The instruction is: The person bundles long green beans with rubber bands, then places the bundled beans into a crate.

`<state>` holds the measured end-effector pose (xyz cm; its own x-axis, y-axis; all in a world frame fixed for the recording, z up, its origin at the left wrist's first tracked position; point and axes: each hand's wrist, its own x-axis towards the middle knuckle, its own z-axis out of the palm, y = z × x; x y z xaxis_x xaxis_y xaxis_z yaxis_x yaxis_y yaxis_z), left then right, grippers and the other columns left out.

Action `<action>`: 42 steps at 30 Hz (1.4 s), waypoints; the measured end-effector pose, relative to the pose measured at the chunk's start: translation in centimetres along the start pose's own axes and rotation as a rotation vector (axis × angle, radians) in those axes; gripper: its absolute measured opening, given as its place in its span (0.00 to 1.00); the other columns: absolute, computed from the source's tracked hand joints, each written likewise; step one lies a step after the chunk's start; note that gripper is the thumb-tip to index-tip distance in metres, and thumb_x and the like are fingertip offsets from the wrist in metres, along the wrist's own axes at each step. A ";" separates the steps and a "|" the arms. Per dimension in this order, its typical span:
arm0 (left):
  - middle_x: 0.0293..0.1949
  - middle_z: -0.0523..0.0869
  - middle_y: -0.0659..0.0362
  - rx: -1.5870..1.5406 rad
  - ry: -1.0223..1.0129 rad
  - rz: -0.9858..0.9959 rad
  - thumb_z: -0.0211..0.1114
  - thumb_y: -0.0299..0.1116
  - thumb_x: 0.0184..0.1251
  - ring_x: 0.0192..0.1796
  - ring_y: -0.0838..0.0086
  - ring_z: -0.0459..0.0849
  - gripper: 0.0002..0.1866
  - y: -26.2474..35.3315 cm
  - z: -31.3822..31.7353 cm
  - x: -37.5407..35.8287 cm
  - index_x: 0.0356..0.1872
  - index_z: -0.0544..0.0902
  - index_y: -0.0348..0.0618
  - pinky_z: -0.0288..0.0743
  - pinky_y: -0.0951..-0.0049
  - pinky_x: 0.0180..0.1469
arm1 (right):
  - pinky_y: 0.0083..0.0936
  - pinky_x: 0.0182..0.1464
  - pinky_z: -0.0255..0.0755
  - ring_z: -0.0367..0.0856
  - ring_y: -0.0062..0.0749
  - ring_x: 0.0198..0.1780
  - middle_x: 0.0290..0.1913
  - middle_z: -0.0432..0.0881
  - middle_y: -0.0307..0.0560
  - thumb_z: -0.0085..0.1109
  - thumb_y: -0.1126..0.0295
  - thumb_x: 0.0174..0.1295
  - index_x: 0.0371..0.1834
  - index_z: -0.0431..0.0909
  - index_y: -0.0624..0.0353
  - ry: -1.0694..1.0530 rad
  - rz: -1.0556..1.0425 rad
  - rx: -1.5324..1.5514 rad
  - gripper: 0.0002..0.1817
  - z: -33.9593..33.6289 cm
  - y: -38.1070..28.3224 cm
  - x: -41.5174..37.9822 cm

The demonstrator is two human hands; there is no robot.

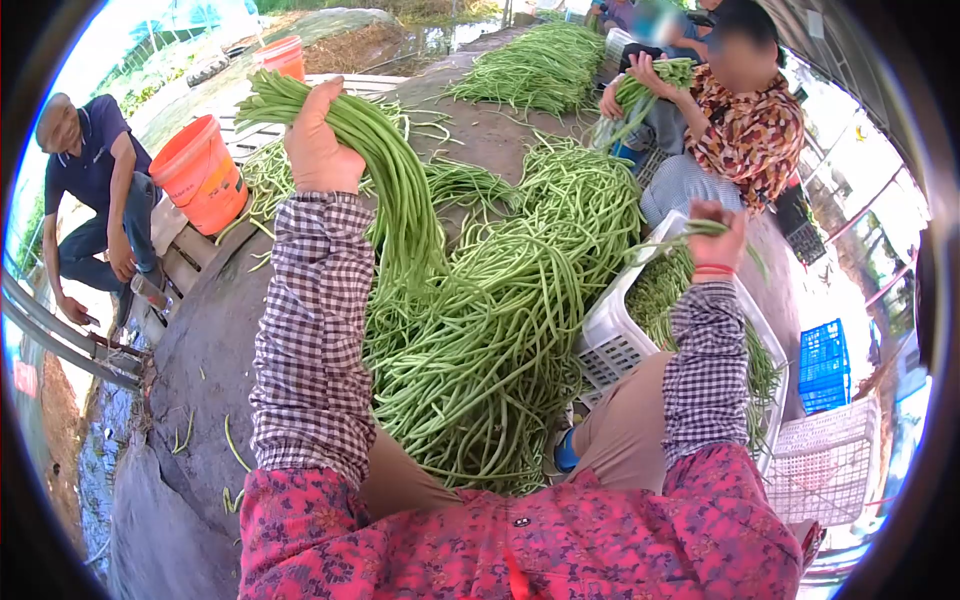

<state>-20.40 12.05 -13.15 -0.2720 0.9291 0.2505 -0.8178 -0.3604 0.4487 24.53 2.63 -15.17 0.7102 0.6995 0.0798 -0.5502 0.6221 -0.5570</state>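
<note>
My left hand (325,145) is raised and closed round a thick bunch of long beans (395,185), whose ends droop to the right over the pile. Above the white crate on the right, my right hand (722,243) is closed on a few long beans (706,227); it is slightly blurred. A large tangled heap of long beans (490,330) spreads before my knees. The white crate (606,325) stands against my right leg with beans lying inside it. Checked sleeves cover both forearms.
A person with another bunch (640,95) sits at the upper right, near a second bean heap (535,68). Someone crouches at the left by an orange bucket (198,175); another bucket (281,58) stands behind. Blue crates (824,368) and a pale crate (822,460) lie right.
</note>
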 end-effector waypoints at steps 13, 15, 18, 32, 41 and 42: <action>0.30 0.80 0.61 0.176 -0.235 -0.096 0.68 0.19 0.50 0.34 0.74 0.80 0.14 -8.5 6.0 -6.9 0.36 0.74 0.42 0.74 0.72 0.38 | 0.14 0.18 0.60 0.68 0.14 0.20 0.26 0.78 0.37 0.66 0.69 0.57 0.38 0.78 0.64 -0.938 0.055 -0.825 0.12 3.7 12.5 -14.1; 0.30 0.81 0.60 0.195 -0.294 -0.110 0.69 0.20 0.51 0.34 0.74 0.80 0.14 -9.2 6.3 -7.3 0.36 0.74 0.42 0.74 0.72 0.37 | 0.14 0.18 0.59 0.68 0.14 0.20 0.22 0.76 0.35 0.68 0.69 0.55 0.35 0.78 0.63 -0.916 0.182 -0.836 0.11 3.9 11.6 -13.4; 0.31 0.80 0.59 0.204 -0.360 -0.185 0.69 0.24 0.54 0.35 0.71 0.81 0.13 -9.4 5.4 -6.3 0.38 0.73 0.42 0.76 0.69 0.36 | 0.14 0.17 0.54 0.62 0.14 0.18 0.19 0.69 0.32 0.65 0.67 0.57 0.32 0.75 0.59 -0.921 0.679 -0.577 0.09 4.5 9.2 -11.6; 0.44 0.76 0.51 -0.045 -0.609 -0.618 0.61 0.16 0.51 0.47 0.60 0.79 0.24 -7.8 1.7 -4.9 0.51 0.68 0.41 0.77 0.58 0.51 | 0.15 0.16 0.53 0.60 0.15 0.17 0.18 0.67 0.33 0.46 0.62 0.71 0.44 0.75 0.65 -0.950 0.926 -0.333 0.15 4.7 8.7 -9.6; 0.44 0.77 0.48 -0.019 -0.514 -0.589 0.54 0.16 0.49 0.47 0.60 0.79 0.23 -7.7 2.9 -5.0 0.50 0.69 0.35 0.79 0.59 0.49 | 0.12 0.18 0.59 0.66 0.11 0.21 0.26 0.74 0.33 0.61 0.70 0.62 0.40 0.78 0.62 -0.895 0.599 -0.564 0.08 4.4 9.2 -9.5; 0.44 0.77 0.48 -0.010 -0.510 -0.588 0.53 0.16 0.49 0.46 0.60 0.80 0.22 -7.8 3.0 -4.9 0.50 0.69 0.34 0.80 0.59 0.48 | 0.12 0.18 0.62 0.68 0.14 0.18 0.20 0.73 0.31 0.68 0.70 0.55 0.38 0.79 0.62 -0.868 0.580 -0.557 0.11 4.9 8.9 -9.8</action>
<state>-11.20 10.04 -15.30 0.4731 0.8135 0.3381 -0.7602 0.1831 0.6233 10.53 3.03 -16.89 -0.2370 0.9651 0.1116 -0.2721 0.0444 -0.9612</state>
